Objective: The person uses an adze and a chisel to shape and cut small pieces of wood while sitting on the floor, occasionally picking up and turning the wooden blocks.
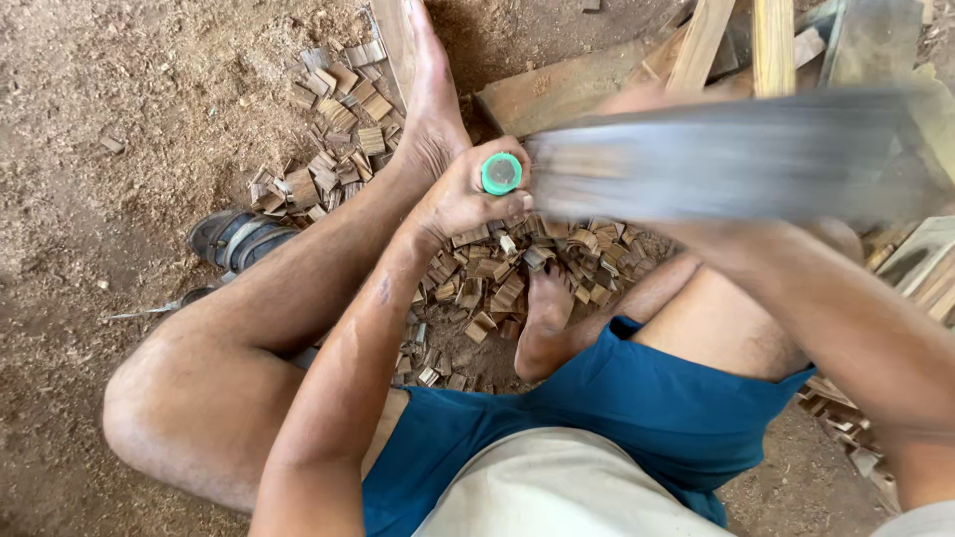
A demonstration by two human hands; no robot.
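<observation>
Head view: motion-blurred blade hides right hand; left hand grips green-capped handle.

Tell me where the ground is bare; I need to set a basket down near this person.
Bare dirt lies on the left side, bordered by the wood chip pile and sandal. Crowded: chips around the feet under the left hand, and planks at the top right.
</observation>
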